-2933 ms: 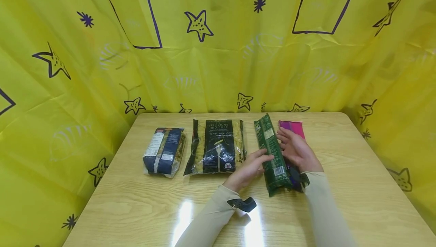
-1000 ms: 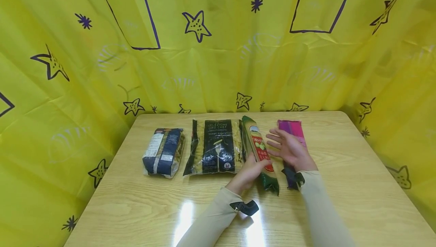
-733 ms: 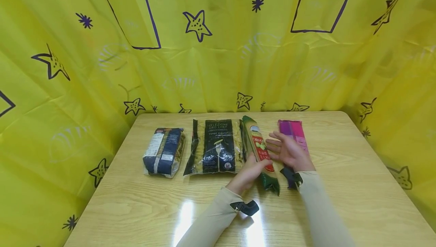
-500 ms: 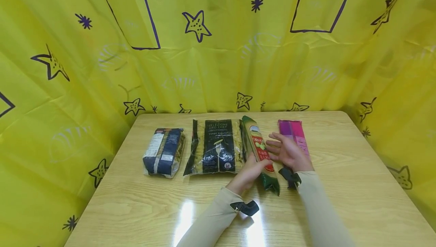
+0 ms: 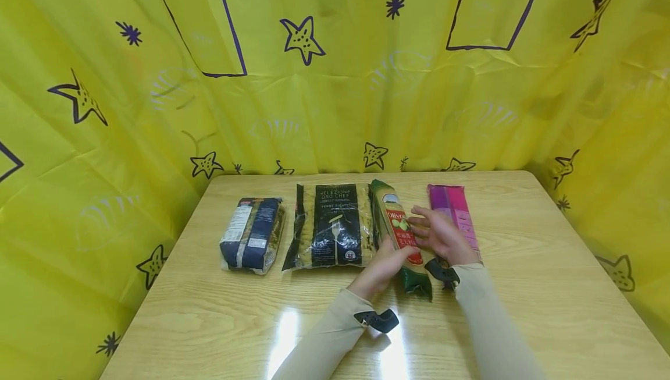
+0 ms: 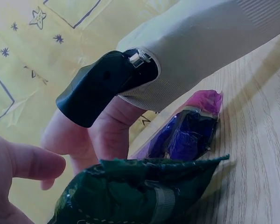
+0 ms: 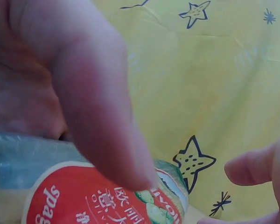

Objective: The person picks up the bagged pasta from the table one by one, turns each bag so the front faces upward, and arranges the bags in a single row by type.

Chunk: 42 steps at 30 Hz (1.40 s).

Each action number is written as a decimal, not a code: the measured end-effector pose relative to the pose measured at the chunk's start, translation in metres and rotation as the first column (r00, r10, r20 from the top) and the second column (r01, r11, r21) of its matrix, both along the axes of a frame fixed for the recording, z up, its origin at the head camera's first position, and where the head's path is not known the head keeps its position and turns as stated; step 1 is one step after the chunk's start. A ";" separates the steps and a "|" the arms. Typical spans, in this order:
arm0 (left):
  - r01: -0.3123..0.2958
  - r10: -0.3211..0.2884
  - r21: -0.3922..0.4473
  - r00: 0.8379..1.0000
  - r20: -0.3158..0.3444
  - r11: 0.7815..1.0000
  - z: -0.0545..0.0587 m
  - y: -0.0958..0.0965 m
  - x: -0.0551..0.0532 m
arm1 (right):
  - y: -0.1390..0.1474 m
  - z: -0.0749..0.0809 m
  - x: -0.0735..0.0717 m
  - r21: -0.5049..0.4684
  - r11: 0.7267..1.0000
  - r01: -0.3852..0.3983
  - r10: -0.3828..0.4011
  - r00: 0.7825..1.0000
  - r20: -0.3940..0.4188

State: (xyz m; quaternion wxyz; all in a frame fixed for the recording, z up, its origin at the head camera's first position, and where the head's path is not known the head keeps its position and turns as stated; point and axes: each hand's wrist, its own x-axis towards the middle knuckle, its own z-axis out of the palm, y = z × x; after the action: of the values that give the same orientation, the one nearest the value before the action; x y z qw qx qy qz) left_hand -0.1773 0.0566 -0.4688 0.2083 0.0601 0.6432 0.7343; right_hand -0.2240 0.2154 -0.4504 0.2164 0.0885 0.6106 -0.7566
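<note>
A green and gold bag of spaghetti [image 5: 396, 217] with a red label leans on its side in the head view, right of centre. My left hand [image 5: 381, 263] holds its lower part, thumb across the label and fingers hidden at the left side. In the right wrist view that thumb [image 7: 100, 107] lies over the red label. My right hand [image 5: 442, 235] is at the bag's right side, fingers straight and spread, its fingertips close to or touching it. The left wrist view shows the bag's green end [image 6: 130, 191].
A large bag of penne [image 5: 337, 226] lies against the spaghetti bag's left side. Farther left is a blue pasta packet [image 5: 253, 233]. A pink and purple packet [image 5: 458, 205] lies partly under my right forearm. Yellow curtains [image 5: 335, 106] stand behind the wooden table [image 5: 209, 322].
The spaghetti bag has turned from its dark green back to its red-label front and moved left against the penne. Lately my right hand has edged left and slightly down, closer to it.
</note>
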 end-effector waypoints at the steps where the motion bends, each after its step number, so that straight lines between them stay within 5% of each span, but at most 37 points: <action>1: -0.002 0.002 -0.003 1.000 -0.002 1.000 0.000 0.000 0.000 | 0.000 0.000 0.000 0.003 1.000 -0.002 0.002 1.000 0.000; 14: 0.019 -0.019 0.006 1.000 -0.019 1.000 0.001 0.001 0.003 | 0.002 -0.007 -0.004 -0.003 0.999 -0.052 0.052 0.999 0.003; 33: 0.011 -0.014 -0.058 0.998 -0.055 0.998 0.004 -0.001 0.003 | 0.002 -0.001 -0.003 -0.099 0.995 0.033 -0.027 0.998 0.060; 42: 0.041 -0.042 -0.023 0.998 -0.036 0.999 0.002 -0.002 0.003 | 0.001 -0.001 -0.002 -0.143 0.986 0.081 -0.068 0.994 0.091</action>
State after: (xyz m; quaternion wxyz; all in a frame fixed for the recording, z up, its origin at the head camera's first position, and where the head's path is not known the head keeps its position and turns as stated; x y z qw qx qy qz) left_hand -0.1746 0.0545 -0.4664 0.2126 0.0845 0.6537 0.7214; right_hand -0.2258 0.2165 -0.4514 0.2198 0.1276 0.5400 -0.8024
